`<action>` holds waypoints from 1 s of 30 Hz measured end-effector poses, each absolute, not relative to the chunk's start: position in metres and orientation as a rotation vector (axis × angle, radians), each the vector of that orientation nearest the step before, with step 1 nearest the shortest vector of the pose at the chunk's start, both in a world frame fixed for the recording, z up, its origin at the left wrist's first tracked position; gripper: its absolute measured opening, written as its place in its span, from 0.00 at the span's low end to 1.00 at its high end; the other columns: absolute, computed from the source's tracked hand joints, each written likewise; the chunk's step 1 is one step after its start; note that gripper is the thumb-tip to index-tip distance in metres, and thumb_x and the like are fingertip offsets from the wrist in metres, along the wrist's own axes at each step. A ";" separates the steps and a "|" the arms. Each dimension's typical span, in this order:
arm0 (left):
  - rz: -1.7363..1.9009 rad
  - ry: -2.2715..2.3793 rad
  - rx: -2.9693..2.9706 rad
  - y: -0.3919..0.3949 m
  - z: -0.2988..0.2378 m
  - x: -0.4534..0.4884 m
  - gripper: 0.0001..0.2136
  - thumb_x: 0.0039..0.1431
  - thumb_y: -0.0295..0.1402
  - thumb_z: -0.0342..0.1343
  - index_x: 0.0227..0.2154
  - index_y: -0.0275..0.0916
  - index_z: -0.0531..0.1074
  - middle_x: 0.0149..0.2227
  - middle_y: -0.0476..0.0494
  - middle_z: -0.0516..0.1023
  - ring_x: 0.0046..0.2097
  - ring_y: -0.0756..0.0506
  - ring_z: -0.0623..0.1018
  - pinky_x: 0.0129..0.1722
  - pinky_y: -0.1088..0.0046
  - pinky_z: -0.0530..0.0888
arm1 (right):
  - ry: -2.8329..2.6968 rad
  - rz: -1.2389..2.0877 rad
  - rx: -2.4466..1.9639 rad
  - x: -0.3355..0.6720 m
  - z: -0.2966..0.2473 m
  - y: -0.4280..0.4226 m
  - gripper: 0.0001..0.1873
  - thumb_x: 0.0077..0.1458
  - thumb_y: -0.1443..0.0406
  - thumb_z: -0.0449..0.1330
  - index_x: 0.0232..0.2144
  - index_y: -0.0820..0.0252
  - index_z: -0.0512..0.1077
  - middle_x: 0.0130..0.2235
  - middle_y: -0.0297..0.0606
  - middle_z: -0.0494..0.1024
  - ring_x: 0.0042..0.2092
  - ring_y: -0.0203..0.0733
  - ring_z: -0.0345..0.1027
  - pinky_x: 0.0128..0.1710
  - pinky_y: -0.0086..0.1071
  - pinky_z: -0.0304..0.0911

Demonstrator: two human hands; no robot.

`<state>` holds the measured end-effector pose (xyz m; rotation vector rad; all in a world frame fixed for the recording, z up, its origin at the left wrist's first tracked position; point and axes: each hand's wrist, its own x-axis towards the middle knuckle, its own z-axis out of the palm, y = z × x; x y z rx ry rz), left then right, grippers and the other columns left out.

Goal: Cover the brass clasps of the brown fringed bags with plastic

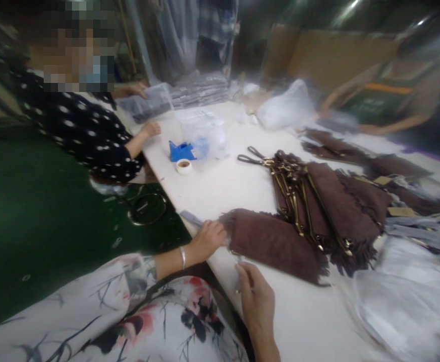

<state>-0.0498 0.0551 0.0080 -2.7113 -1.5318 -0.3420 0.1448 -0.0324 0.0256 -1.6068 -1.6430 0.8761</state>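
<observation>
A brown fringed suede bag (270, 242) lies flat near the table's front edge. My left hand (207, 240) is closed on its left end, fingers curled over the edge. Just below the bag, my right hand (255, 297) pinches something thin that I cannot make out. Behind the bag lies a pile of several more brown fringed bags (329, 206) with gold chains and dark straps.
The white table (220, 188) carries a blue tape dispenser (181, 151), a tape roll (184, 166) and clear plastic bags (404, 296) at the right. A person in a dotted black top (80, 130) works at the left. Another person leans in at the far right.
</observation>
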 end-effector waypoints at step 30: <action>-1.583 -3.117 -2.427 -0.030 0.017 -0.097 0.17 0.62 0.48 0.50 0.35 0.36 0.68 0.25 0.50 0.73 0.23 0.51 0.71 0.23 0.77 0.64 | -1.512 1.357 -1.471 0.074 0.010 -0.014 0.16 0.59 0.54 0.54 0.34 0.59 0.72 0.29 0.35 0.77 0.30 0.39 0.69 0.29 0.27 0.62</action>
